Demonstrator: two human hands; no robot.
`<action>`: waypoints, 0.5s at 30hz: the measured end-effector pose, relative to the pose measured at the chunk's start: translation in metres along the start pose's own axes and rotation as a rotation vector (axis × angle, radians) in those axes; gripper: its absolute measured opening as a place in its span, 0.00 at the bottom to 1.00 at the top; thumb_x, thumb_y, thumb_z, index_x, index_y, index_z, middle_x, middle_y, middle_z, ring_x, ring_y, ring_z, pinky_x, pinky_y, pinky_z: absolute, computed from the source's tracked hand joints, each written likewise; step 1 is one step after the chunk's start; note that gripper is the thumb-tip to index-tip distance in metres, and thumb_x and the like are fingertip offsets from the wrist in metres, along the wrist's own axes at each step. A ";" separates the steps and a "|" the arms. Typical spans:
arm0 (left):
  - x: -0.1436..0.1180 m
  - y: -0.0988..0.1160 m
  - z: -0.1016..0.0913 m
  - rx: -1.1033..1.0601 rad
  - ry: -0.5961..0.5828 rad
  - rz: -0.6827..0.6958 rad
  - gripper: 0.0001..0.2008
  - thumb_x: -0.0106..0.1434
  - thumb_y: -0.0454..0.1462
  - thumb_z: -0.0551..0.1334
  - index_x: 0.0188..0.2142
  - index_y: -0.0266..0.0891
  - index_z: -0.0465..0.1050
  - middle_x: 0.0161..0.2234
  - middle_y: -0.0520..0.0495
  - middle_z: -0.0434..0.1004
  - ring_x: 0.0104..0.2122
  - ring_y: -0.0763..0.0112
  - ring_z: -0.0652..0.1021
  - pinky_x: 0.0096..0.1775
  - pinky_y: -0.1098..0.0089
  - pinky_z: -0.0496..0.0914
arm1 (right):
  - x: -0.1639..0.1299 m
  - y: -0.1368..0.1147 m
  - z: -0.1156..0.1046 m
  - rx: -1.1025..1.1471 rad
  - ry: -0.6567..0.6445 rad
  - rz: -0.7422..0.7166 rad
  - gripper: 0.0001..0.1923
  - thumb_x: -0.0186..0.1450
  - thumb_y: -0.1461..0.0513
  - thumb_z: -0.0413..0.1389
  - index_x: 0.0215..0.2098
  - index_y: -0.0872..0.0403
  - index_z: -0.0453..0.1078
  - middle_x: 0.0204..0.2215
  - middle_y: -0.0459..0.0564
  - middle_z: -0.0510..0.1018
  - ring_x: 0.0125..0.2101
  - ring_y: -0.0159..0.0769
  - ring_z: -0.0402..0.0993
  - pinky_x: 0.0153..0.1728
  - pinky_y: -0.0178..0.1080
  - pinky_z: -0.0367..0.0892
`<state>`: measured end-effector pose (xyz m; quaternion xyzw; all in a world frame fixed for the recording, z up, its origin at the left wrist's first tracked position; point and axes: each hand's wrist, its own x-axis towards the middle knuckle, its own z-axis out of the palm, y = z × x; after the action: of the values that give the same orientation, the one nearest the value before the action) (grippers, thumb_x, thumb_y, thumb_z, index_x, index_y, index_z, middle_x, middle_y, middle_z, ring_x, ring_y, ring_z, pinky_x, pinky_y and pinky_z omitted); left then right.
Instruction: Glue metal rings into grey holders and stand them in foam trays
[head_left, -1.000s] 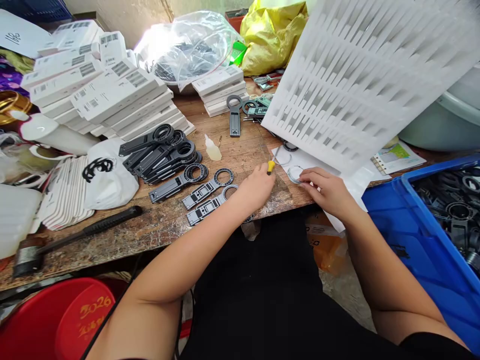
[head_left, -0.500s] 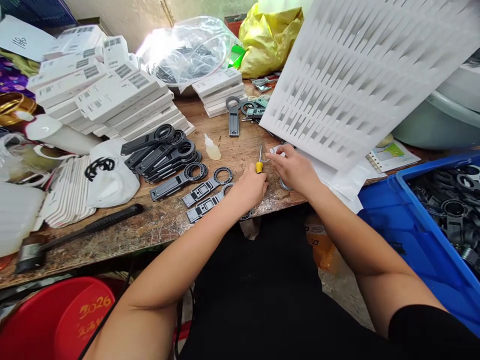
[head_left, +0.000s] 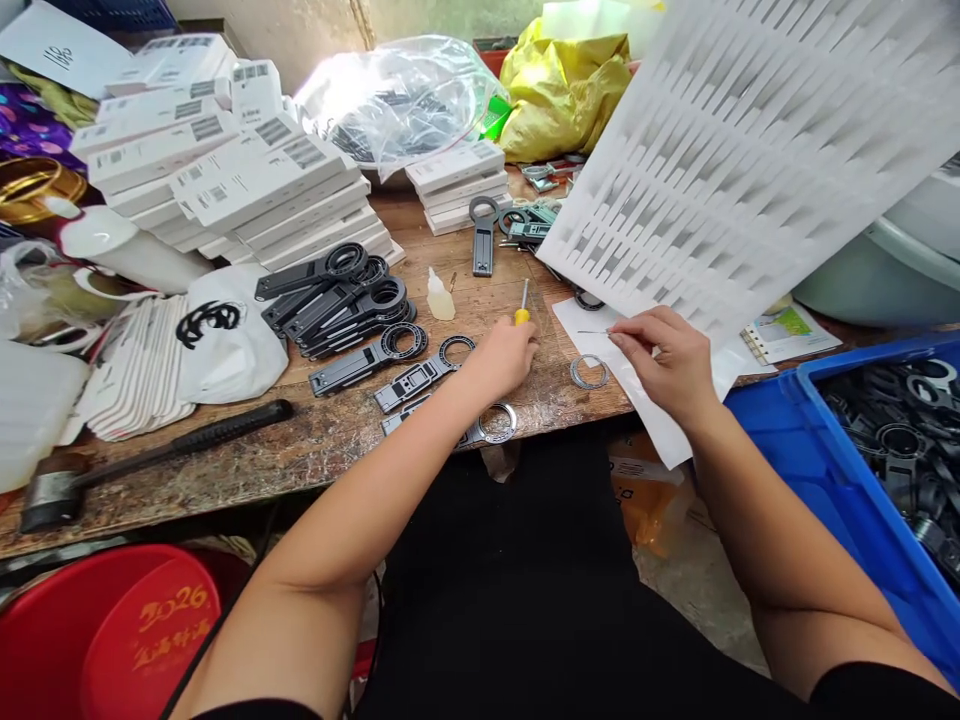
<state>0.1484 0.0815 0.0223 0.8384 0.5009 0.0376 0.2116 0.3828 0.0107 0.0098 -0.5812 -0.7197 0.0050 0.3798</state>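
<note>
My left hand grips a small screwdriver with a yellow handle, its tip pointing away from me over the wooden table. My right hand pinches a thin metal pin over a white paper sheet. A metal ring lies on the table between my hands. Flat black ring-headed parts lie just left of my left hand, and one with a silver ring lies under my left wrist.
A slotted white foam sheet leans at the right. A blue bin of black parts stands at the right edge. Stacked white boxes, a pile of black parts, a small glue bottle, a hammer, a red bucket.
My right hand moved right, from beside the screwdriver onto the white sheet, and now pinches a thin pin. The metal ring lies uncovered. My left hand keeps the screwdriver.
</note>
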 end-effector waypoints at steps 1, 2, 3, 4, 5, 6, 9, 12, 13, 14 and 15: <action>-0.002 0.001 -0.002 -0.057 0.027 0.029 0.18 0.76 0.37 0.58 0.62 0.37 0.76 0.56 0.32 0.77 0.55 0.52 0.80 0.59 0.57 0.73 | -0.003 -0.009 0.001 0.001 0.068 0.023 0.10 0.73 0.56 0.59 0.40 0.49 0.81 0.34 0.50 0.80 0.29 0.38 0.74 0.33 0.42 0.71; -0.005 0.002 -0.003 -0.127 0.060 0.066 0.18 0.76 0.38 0.59 0.61 0.38 0.76 0.55 0.34 0.78 0.55 0.54 0.80 0.59 0.57 0.73 | -0.006 -0.020 0.004 -0.011 0.132 0.044 0.10 0.73 0.56 0.58 0.40 0.49 0.82 0.35 0.51 0.80 0.30 0.38 0.74 0.33 0.43 0.72; -0.011 0.003 -0.004 -0.214 0.093 0.107 0.16 0.77 0.39 0.58 0.58 0.39 0.78 0.53 0.37 0.80 0.54 0.56 0.81 0.58 0.59 0.73 | -0.008 -0.032 0.009 -0.025 0.183 0.055 0.11 0.73 0.56 0.58 0.40 0.50 0.82 0.36 0.53 0.81 0.31 0.39 0.76 0.34 0.43 0.73; -0.017 0.004 -0.005 -0.319 0.116 0.153 0.15 0.77 0.40 0.57 0.54 0.39 0.80 0.51 0.39 0.82 0.52 0.58 0.81 0.57 0.61 0.74 | -0.009 -0.044 0.015 -0.032 0.214 0.052 0.11 0.74 0.56 0.57 0.40 0.50 0.82 0.37 0.54 0.82 0.32 0.39 0.77 0.35 0.43 0.75; -0.024 0.003 -0.007 -0.435 0.131 0.199 0.17 0.78 0.42 0.55 0.49 0.38 0.81 0.47 0.41 0.83 0.49 0.60 0.82 0.55 0.63 0.75 | -0.009 -0.056 0.023 -0.032 0.217 0.037 0.12 0.75 0.57 0.56 0.41 0.50 0.82 0.38 0.55 0.82 0.34 0.40 0.78 0.37 0.44 0.76; -0.031 0.002 -0.010 -0.549 0.143 0.232 0.18 0.79 0.44 0.54 0.45 0.38 0.81 0.44 0.43 0.84 0.46 0.62 0.82 0.51 0.65 0.75 | -0.007 -0.068 0.030 -0.018 0.196 0.012 0.13 0.75 0.58 0.55 0.42 0.49 0.82 0.39 0.55 0.83 0.36 0.40 0.80 0.40 0.44 0.77; -0.048 -0.012 -0.023 -0.781 0.238 0.184 0.20 0.77 0.48 0.56 0.37 0.37 0.76 0.36 0.46 0.83 0.38 0.66 0.82 0.41 0.70 0.76 | 0.008 -0.094 0.051 0.141 0.084 -0.115 0.14 0.76 0.60 0.53 0.47 0.50 0.82 0.42 0.55 0.85 0.41 0.41 0.82 0.44 0.43 0.78; -0.057 -0.035 -0.045 -0.793 0.287 0.039 0.17 0.76 0.46 0.56 0.35 0.38 0.73 0.32 0.47 0.81 0.29 0.70 0.81 0.33 0.72 0.73 | 0.034 -0.106 0.062 0.367 0.058 -0.162 0.13 0.75 0.60 0.56 0.50 0.52 0.82 0.43 0.52 0.86 0.40 0.37 0.82 0.42 0.40 0.77; -0.058 -0.043 -0.053 -0.744 0.270 0.024 0.16 0.76 0.45 0.56 0.34 0.38 0.72 0.31 0.48 0.81 0.27 0.70 0.80 0.32 0.72 0.72 | 0.043 -0.107 0.065 0.411 0.056 -0.157 0.13 0.75 0.59 0.58 0.52 0.52 0.82 0.43 0.51 0.85 0.39 0.36 0.81 0.41 0.39 0.77; -0.059 -0.051 -0.060 -0.669 0.252 0.031 0.16 0.76 0.43 0.56 0.33 0.38 0.72 0.30 0.48 0.80 0.25 0.71 0.79 0.30 0.72 0.70 | 0.052 -0.107 0.067 0.434 0.039 -0.154 0.13 0.74 0.59 0.59 0.52 0.52 0.82 0.44 0.51 0.85 0.39 0.35 0.81 0.40 0.38 0.76; -0.059 -0.059 -0.066 -0.576 0.239 0.056 0.16 0.75 0.43 0.56 0.32 0.39 0.71 0.29 0.49 0.80 0.25 0.72 0.78 0.30 0.72 0.69 | 0.059 -0.107 0.069 0.444 0.001 -0.162 0.12 0.73 0.60 0.60 0.51 0.51 0.83 0.44 0.51 0.85 0.39 0.35 0.80 0.40 0.38 0.76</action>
<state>0.0524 0.0755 0.0676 0.7470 0.4678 0.2818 0.3791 0.2532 0.0560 0.0408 -0.4237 -0.7450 0.1326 0.4978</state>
